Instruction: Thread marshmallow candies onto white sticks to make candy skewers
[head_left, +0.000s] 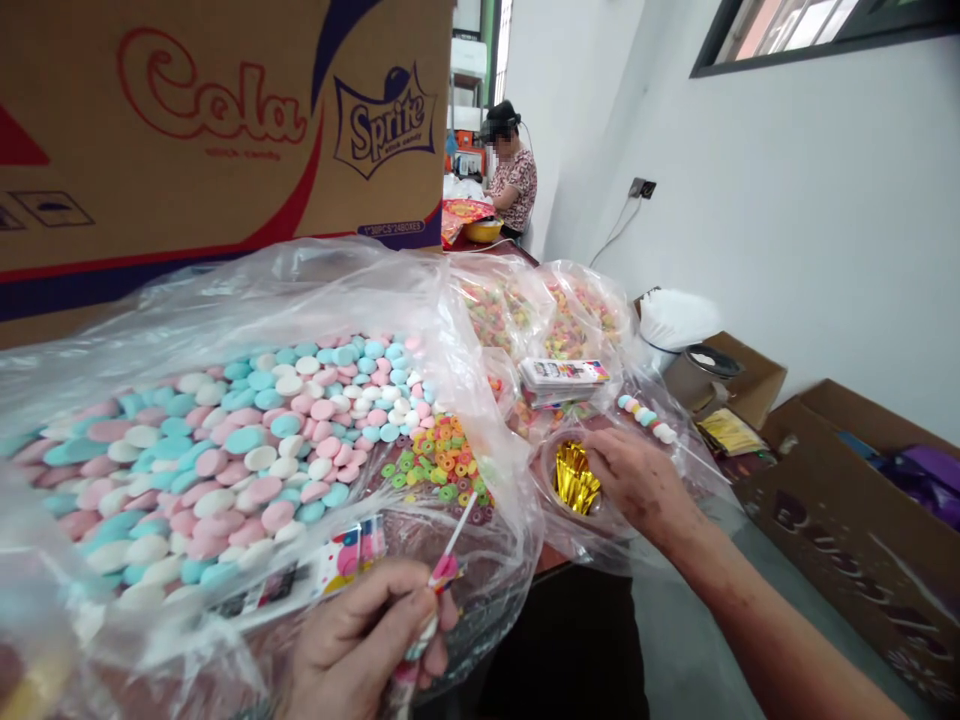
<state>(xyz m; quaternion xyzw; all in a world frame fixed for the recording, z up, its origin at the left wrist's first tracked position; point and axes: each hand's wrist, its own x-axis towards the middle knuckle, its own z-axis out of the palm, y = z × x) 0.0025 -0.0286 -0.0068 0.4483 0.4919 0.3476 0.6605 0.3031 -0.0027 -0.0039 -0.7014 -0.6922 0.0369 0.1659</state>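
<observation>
My left hand (375,635), low in the middle, is closed around a bagged candy stick (424,640). Its white stick (460,525) points up and to the right out of the gathered pink neck of the wrapper. To the right, my right hand (634,475) reaches over the rim of a round bowl (551,475), its fingers curled together at the gold twist ties (574,480) inside. Its fingertips are partly hidden among the ties. Pink, blue and white candies (225,450) fill a large clear plastic bag (315,275) on the left. Ring candies (442,460) lie beside them.
A large cardboard box (225,130) blocks the back left. Behind the bowl are a stack of printed bags (564,375), bagged gummy rings (570,310) and a candy skewer (646,418). Open boxes (847,540) stand at right. Another person (517,185) works farther back.
</observation>
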